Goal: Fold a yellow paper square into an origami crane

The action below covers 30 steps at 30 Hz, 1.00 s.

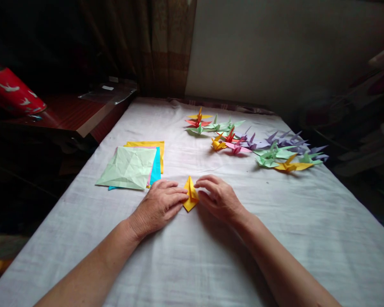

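A small diamond of folded yellow origami paper lies flat on the table, its point away from me and a raised crease along its middle. My left hand rests palm down beside it, fingers stretched out and fingertips touching its left edge. On the other side, my right hand is bent at the fingers, with the index finger and thumb apart at the paper's right edge. Whether those fingertips press on the flap I cannot tell.
A stack of square paper, pale green sheet on top, lies left of my left hand. Several folded paper cranes spread across the back right. A white cloth covers the table. A wooden surface adjoins at left, below a red cylinder.
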Tool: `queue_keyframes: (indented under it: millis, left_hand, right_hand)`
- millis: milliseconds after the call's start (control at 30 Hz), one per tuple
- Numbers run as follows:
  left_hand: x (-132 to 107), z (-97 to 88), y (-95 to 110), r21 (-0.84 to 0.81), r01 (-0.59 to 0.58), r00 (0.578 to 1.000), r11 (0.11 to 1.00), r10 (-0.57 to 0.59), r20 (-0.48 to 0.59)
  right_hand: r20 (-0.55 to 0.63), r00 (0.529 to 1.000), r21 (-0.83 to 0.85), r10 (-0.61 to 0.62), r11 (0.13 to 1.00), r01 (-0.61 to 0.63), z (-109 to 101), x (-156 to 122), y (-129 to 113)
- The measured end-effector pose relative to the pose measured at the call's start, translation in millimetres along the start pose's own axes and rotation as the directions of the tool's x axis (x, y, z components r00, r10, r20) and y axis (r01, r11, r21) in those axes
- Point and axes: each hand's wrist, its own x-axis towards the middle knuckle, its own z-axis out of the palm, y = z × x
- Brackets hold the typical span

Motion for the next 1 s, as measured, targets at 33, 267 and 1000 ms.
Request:
queue_keyframes:
  millis: [33, 267, 1000]
  left_hand:
    - [0, -0.3, 0, -0.005, 0.011, 1.0, 1.0, -0.011, 0.001]
    - [1, -0.9, 0, -0.004, 0.034, 0.999, 0.999, -0.034, 0.029]
    - [8, 0.7, 5, 0.025, 0.119, 0.993, 0.993, -0.119, -0.024]
  right_hand:
    - [0.035, 0.998, 0.0, -0.05, 0.999, 0.05, -2, -8, -4]
    - [0.118, 0.991, -0.164, -0.064, 0.983, 0.083, -2, -24, -16]
    - [-0.047, 0.991, -0.178, 0.128, 0.975, -0.135, 13, -15, -27]
